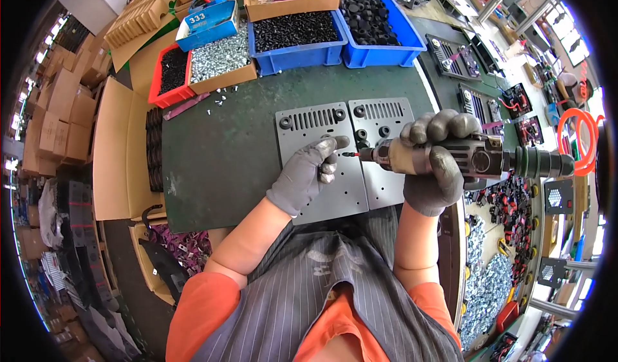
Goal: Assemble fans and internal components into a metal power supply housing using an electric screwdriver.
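Note:
My right hand (438, 159), in a grey glove, is wrapped round a power screwdriver (473, 156) held sideways, its bit pointing left. Just left of the bit tip is my left hand (308, 172), also gloved, its fingers bent together over a grey slotted metal panel (331, 198). Whatever those fingers may pinch is hidden. A second slotted panel (384, 194) lies against the first on its right, partly under the screwdriver. Black round rubber feet (285, 123) sit by the slots of both panels, and a few more (384, 131) rest on the right one.
Along the back stand a blue bin of black screws (296, 54), a blue bin of black rubber parts (386, 54), a carton of silver screws (222, 59) and a red tray (172, 92). Loose screws (219, 102) lie on the green table (212, 162). An open carton (119, 149) borders its left.

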Demonstrator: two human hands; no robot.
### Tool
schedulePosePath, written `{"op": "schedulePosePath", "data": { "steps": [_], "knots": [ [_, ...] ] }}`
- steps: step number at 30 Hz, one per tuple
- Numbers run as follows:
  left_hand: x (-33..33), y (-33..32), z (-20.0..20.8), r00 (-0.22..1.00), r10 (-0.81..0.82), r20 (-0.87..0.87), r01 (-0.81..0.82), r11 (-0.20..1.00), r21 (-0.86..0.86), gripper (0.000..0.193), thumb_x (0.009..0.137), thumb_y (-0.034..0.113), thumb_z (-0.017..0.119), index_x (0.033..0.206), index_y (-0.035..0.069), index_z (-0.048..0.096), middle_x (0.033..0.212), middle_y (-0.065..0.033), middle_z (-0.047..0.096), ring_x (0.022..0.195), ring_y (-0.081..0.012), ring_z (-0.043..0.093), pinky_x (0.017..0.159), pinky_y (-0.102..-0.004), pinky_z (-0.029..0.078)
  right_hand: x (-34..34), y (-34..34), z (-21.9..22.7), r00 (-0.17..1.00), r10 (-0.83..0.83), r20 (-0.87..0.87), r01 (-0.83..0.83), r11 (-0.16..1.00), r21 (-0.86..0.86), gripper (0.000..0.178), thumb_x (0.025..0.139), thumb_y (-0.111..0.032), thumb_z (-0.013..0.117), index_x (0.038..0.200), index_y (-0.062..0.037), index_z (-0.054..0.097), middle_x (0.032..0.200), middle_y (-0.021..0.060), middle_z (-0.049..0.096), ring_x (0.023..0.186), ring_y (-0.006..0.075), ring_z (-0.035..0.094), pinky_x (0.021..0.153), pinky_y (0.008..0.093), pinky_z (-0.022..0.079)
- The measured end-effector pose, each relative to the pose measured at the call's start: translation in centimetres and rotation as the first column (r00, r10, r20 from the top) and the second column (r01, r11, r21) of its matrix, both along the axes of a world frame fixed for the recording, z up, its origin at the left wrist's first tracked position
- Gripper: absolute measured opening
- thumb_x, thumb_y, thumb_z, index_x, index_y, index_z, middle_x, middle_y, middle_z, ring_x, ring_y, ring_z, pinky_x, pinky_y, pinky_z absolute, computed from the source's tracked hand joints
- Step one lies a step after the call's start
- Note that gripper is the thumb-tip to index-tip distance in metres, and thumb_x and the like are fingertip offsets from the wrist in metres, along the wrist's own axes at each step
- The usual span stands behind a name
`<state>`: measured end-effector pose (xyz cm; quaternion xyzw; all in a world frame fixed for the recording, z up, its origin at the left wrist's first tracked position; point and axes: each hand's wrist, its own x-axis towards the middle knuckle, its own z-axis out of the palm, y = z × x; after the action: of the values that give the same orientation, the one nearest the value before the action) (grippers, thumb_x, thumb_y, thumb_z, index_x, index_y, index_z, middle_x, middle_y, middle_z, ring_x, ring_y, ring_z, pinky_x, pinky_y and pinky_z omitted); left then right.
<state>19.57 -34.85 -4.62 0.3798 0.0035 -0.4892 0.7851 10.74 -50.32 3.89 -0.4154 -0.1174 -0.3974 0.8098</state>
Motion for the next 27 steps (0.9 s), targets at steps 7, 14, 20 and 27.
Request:
{"op": "schedulePosePath", "data": {
  "steps": [7,14,20,27],
  "knots": [
    [-1.1,-0.1,0.8,0.978,-0.114,-0.172,0.092,0.987,-0.133,0.029,0.096,0.019,0.046,0.116,-0.001,0.05,0.078,-0.0011,0.055,0.06,-0.0066,0.046,0.047,-0.0169,0.038,-1.2,-0.1,-0.3,0.995,-0.103,0.011,0.104,0.993,-0.06,0.043,0.071,-0.012,0.068,0.104,-0.0104,0.042,0.088,0.0059,0.044,0.078,0.0199,0.048,0.07,0.0359,0.043],
    [-2.0,-0.5,-0.6,0.925,-0.268,-0.269,0.176,0.93,-0.322,0.03,0.097,0.021,0.043,0.115,0.0,0.054,0.078,0.0015,0.051,0.059,-0.0038,0.042,0.046,-0.0151,0.034,-2.0,-2.2,-0.7,0.963,0.167,0.213,-0.142,0.982,-0.127,0.039,0.067,-0.002,0.068,0.098,-0.0093,0.046,0.084,0.0063,0.049,0.072,0.0209,0.053,0.062,0.034,0.048],
    [-0.1,-2.9,1.9,0.882,-0.347,0.317,0.314,0.937,0.152,0.036,0.092,0.026,0.053,0.116,0.0,0.055,0.075,-0.0012,0.056,0.061,-0.0074,0.049,0.052,-0.021,0.041,-3.2,-5.8,-1.7,0.993,-0.122,0.003,0.116,0.955,0.273,0.038,0.076,-0.009,0.059,0.112,-0.0083,0.049,0.094,0.0071,0.053,0.082,0.0215,0.053,0.074,0.0363,0.046],
    [5.3,-9.9,2.2,-0.374,-0.595,0.712,-0.197,0.801,0.566,0.027,0.08,0.021,0.062,0.107,0.019,0.065,0.09,-0.0087,0.063,0.084,-0.0274,0.061,0.074,-0.0393,0.048,-3.3,-10.0,-2.8,0.972,-0.209,-0.107,0.231,0.936,0.268,0.036,0.075,-0.004,0.055,0.111,-0.0059,0.05,0.093,0.0088,0.054,0.085,0.0218,0.054,0.077,0.0362,0.047]
  ]
}}
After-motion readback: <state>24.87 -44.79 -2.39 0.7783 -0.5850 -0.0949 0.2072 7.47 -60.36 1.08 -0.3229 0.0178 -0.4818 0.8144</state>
